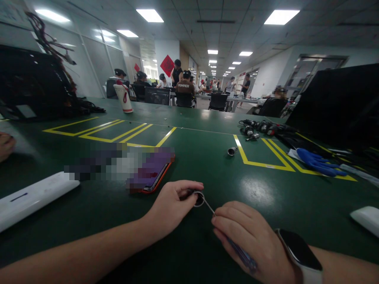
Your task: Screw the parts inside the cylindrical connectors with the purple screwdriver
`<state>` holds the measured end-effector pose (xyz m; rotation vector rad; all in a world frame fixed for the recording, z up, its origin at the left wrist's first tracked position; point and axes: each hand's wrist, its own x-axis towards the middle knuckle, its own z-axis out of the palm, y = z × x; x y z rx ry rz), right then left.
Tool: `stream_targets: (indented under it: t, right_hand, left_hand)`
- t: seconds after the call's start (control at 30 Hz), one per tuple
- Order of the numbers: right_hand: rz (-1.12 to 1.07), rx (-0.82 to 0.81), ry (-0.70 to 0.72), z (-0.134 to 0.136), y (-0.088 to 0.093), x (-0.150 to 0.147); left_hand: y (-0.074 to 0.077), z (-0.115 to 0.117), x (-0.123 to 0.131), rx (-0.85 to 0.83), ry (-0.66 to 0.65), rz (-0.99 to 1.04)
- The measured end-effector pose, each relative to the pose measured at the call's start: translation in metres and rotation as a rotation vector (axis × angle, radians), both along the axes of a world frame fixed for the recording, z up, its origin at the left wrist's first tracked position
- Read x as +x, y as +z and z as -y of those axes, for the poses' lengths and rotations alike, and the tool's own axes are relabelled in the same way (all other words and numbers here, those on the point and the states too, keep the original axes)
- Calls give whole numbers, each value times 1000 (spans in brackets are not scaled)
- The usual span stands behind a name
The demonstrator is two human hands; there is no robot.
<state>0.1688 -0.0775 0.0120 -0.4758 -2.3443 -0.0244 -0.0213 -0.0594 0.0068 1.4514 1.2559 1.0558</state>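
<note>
- Hands first: your left hand (170, 207) rests on the green worktop (207, 157) with thumb and fingertips pinched around a small round metal part (199, 198), which sits low in the middle of the view, just beyond your knuckles.
- Your right hand (251, 240) is closed around a thin screwdriver (233, 246); its blue handle shows beneath your fingers, and its slim metal shaft runs up and to the left until the tip meets the round part.
- A smartwatch (299, 252) with a dark face sits on your right wrist.
- Just beyond your left hand lies a phone (154, 179) in an orange case, partly blurred out.
- A white oblong device (32, 197) lies near the left edge of the worktop, and another white object (367, 219) near the right edge.
- A small metal cylinder (231, 150) lies alone farther back, beside a yellow marking line (260, 163).
- Behind it is a cluster of dark tool parts (260, 128); a blue glove (318, 162) lies to the right of them.
- A white cup (124, 98) stands at the far left side.
- Another person's hand (5, 146) shows at the left edge; other people sit at desks in the background.
</note>
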Motion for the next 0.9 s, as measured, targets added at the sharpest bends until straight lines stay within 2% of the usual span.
stream_targets:
  t: [0.17, 0.37, 0.47, 0.6, 0.7, 0.8, 0.9]
  right_hand:
    - [24, -8, 44, -2, -2, 1]
    - [-7, 71, 119, -4, -3, 6]
    - [-4, 37, 71, -7, -8, 5]
    - [25, -140, -19, -11, -13, 1]
    - [22, -244, -72, -17, -12, 0]
    - [8, -212, -124, -36, -13, 5]
    - [-9, -93, -260, -76, -19, 19]
  left_hand:
    - [1, -1, 0, -6, -12, -20]
    - [1, -5, 0, -30, 7, 61]
    - [1, -4, 2, -72, -13, 88]
    - [3, 1, 8, -127, -98, 130]
    - [0, 1, 14, -131, -66, 182]
    - [-8, -10, 20, -57, 63, 165]
    - [-18, -34, 29, 29, 115, 65]
